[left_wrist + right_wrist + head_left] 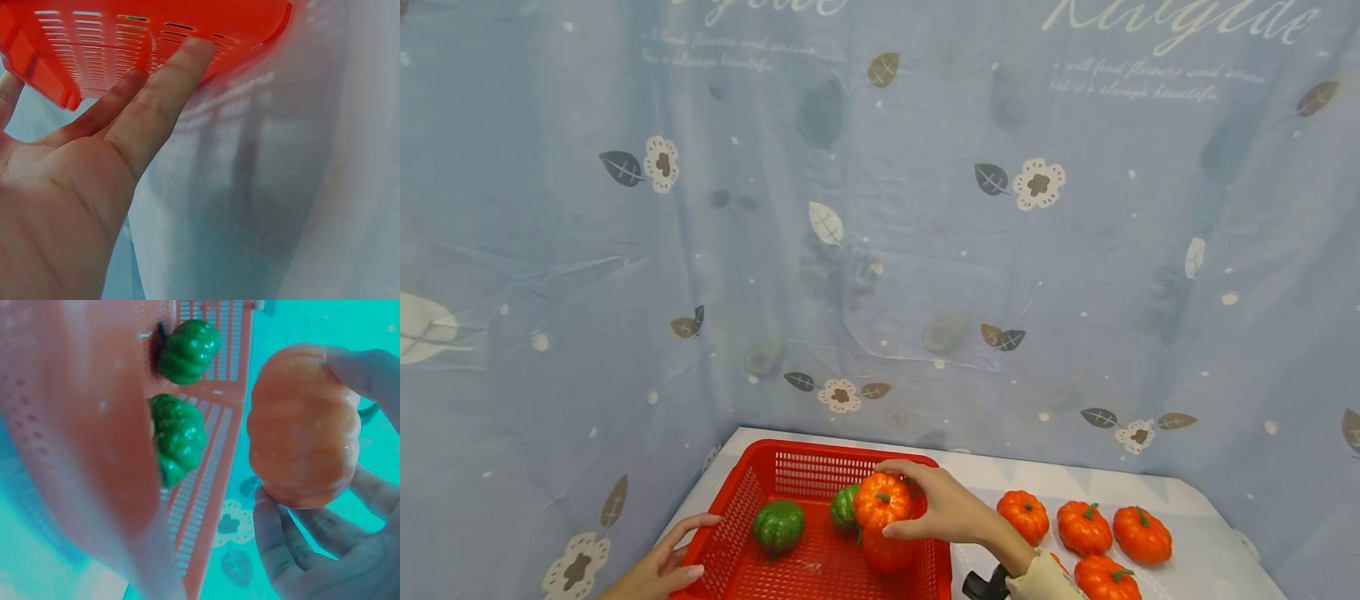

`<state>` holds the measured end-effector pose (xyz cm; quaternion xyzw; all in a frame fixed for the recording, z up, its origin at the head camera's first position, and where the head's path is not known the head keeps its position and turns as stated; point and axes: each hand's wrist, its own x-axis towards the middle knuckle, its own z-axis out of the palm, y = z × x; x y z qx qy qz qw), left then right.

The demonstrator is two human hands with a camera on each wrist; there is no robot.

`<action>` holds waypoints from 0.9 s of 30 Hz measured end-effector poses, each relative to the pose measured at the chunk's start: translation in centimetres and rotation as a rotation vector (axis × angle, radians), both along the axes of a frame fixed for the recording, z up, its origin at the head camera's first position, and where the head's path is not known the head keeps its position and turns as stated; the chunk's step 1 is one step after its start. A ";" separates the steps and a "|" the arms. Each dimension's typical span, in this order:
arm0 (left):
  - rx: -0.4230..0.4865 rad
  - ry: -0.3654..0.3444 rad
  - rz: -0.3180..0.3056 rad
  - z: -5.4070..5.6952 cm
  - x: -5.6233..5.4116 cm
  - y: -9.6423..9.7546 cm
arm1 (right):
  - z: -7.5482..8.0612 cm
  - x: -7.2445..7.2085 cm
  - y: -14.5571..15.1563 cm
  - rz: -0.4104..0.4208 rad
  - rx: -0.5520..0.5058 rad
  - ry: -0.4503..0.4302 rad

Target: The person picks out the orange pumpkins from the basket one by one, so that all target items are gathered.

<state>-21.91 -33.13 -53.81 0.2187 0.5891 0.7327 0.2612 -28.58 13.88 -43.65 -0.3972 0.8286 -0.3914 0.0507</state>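
My right hand holds an orange pumpkin between thumb and fingers, above the right part of a red slotted basket. In the right wrist view this pumpkin is raised off any surface. Just below it in the head view, an orange-red rounded shape looks like another pumpkin; part of it is hidden. Two green pumpkins, one left and one nearer the middle, lie in the basket. At the basket's left side is my left hand, its extended fingers touching the outer wall.
Several orange pumpkins, among them one at the back and one farther right, lie on the white table right of the basket. A blue patterned curtain encloses the table behind and at the sides.
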 end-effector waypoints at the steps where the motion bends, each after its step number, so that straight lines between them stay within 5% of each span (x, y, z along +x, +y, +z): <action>1: 0.002 -0.002 0.002 -0.1 0.0 0.0 | -0.1 0.0 0.3 -0.011 -0.006 0.008; 17: -0.015 -0.048 0.048 -0.7 0.1 -0.3 | -0.4 1.4 5.4 -0.179 -0.129 0.038; 27: 0.041 -0.077 0.009 -0.4 0.2 -0.1 | -0.8 2.3 8.4 -0.297 -0.126 0.030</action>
